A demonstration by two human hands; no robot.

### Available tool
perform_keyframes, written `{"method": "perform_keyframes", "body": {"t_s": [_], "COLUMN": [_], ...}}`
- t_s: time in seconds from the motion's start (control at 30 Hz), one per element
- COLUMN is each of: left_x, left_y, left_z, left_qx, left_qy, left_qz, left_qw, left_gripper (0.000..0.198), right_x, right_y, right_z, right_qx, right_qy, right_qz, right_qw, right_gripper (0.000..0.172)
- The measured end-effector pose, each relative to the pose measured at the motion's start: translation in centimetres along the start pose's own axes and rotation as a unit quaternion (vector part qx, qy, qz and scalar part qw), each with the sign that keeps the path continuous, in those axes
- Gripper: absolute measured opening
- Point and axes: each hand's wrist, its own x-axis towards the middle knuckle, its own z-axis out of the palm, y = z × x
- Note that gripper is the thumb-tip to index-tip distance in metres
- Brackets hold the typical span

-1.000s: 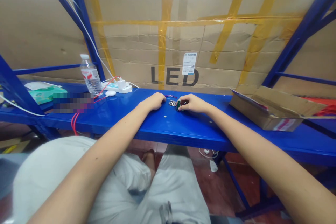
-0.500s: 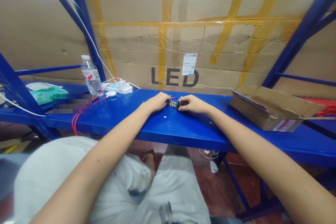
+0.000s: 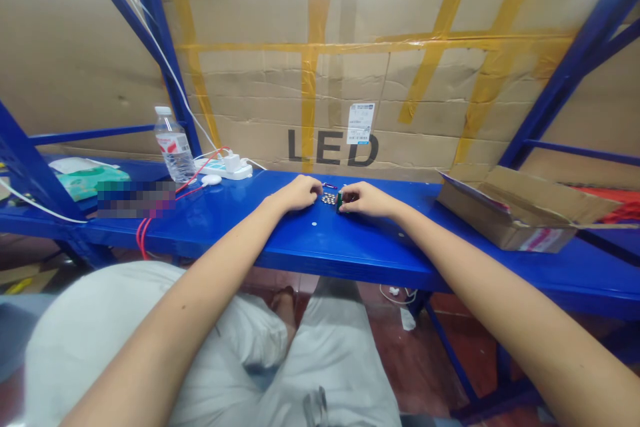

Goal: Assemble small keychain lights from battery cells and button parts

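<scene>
Both my hands rest on the blue metal shelf (image 3: 320,243) in front of a taped cardboard sheet marked LED. My left hand (image 3: 299,193) is curled, its fingertips at a small heap of silvery round pieces (image 3: 329,198). My right hand (image 3: 367,199) is closed around a small dark green part (image 3: 340,201) that stands on the shelf right of the heap. One loose silvery piece (image 3: 314,222) lies nearer to me. A thin red and blue bit (image 3: 330,185) lies just behind the heap.
An open cardboard box (image 3: 520,213) sits on the shelf at the right. To the left stand a water bottle (image 3: 173,143), a white power strip (image 3: 227,165) with red wires, and a green packet (image 3: 85,181). Blue rack posts rise on both sides.
My left hand slid a little to the right, onto the heap of silvery pieces. My right hand stayed on the green part.
</scene>
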Motion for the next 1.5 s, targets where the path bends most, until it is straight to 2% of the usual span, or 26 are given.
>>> {"method": "perform_keyframes", "body": {"t_s": [0.27, 0.47, 0.6, 0.77, 0.9, 1.17, 1.33, 1.5], "left_x": [-0.6, -0.6, -0.6, -0.6, -0.6, -0.6, -0.7, -0.6], "left_y": [-1.0, -1.0, -0.1, 1.1, 1.8, 1.4, 0.7, 1.0], "left_z": [-1.6, -1.5, -1.3, -0.9, -1.1, -1.3, -1.2, -1.6], "left_qx": [-0.033, -0.018, -0.026, 0.019, 0.035, 0.0, -0.037, -0.137], "left_qy": [-0.074, -0.08, -0.073, -0.062, -0.043, -0.11, -0.096, 0.005], "left_qz": [-0.061, -0.04, -0.034, 0.024, 0.035, 0.023, 0.011, 0.021], "left_qw": [0.995, 0.996, 0.996, 0.998, 0.998, 0.994, 0.995, 0.99], "left_gripper": [0.025, 0.018, 0.018, 0.016, 0.021, 0.025, 0.031, 0.026], "right_x": [-0.1, -0.1, 0.0, 0.0, 0.0, 0.1, 0.1, 0.4], "right_y": [-0.3, -0.3, 0.0, 0.3, 0.2, 0.4, 0.3, 0.2], "right_z": [-0.1, 0.0, 0.0, 0.0, 0.0, 0.0, 0.1, 0.4], "right_qx": [0.002, 0.009, -0.005, -0.012, -0.021, -0.017, -0.009, 0.037], "right_qy": [-0.003, -0.01, -0.002, 0.004, 0.003, 0.003, 0.009, 0.052], "right_qz": [0.0, 0.001, -0.003, -0.012, -0.009, -0.016, -0.021, -0.02], "right_qw": [1.0, 1.0, 1.0, 1.0, 1.0, 1.0, 1.0, 0.998], "right_gripper": [0.022, 0.022, 0.022, 0.022, 0.021, 0.021, 0.021, 0.018]}}
